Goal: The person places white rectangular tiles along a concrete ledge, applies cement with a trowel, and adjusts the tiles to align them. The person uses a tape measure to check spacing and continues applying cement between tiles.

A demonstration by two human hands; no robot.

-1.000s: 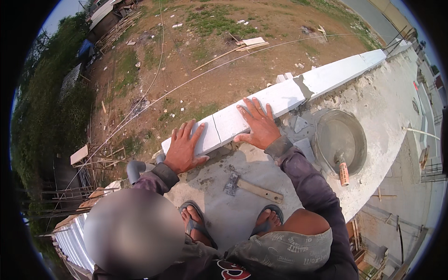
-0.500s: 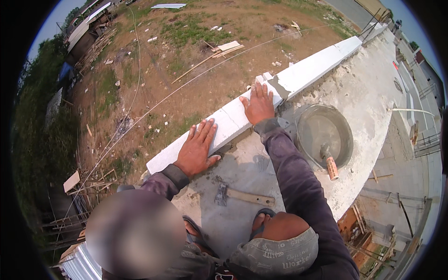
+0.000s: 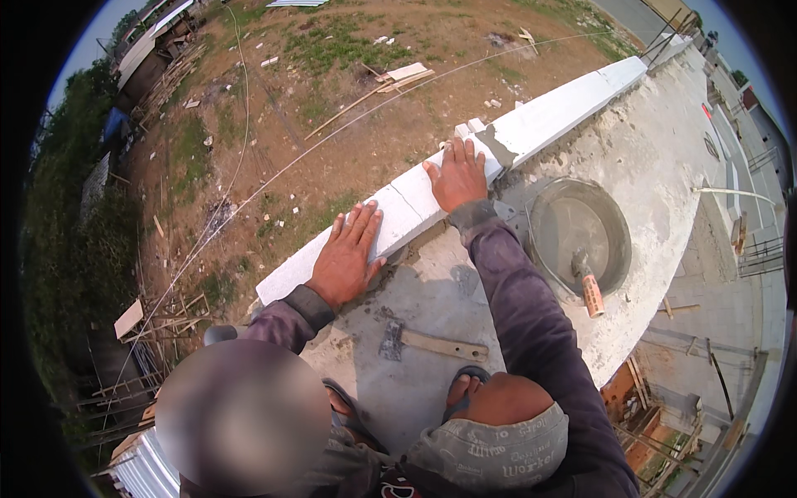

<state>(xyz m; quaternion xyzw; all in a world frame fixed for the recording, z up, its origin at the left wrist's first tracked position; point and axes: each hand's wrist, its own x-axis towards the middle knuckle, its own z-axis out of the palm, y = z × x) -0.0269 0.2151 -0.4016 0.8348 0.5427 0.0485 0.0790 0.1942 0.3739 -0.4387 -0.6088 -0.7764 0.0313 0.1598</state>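
Head view: the person crouched on a grey concrete slab (image 3: 432, 290) at a roof edge, ground far below. Left hand (image 3: 344, 257) lay flat, fingers spread, palm down on a long white rectangular masonry block (image 3: 398, 217), gripping nothing. Right hand (image 3: 457, 176) was likewise released and flat, pressed on the next white block of the row (image 3: 548, 116), just beside a grey mortar joint (image 3: 496, 149). The blocks ran along the slab's outer edge, end to end. Near the right forearm sat a round grey mortar pan (image 3: 616, 249) w/ an orange-handled trowel (image 3: 588, 286) in it. A wooden-handled hammer (image 3: 432, 344) lay on the slab near the sandalled feet.
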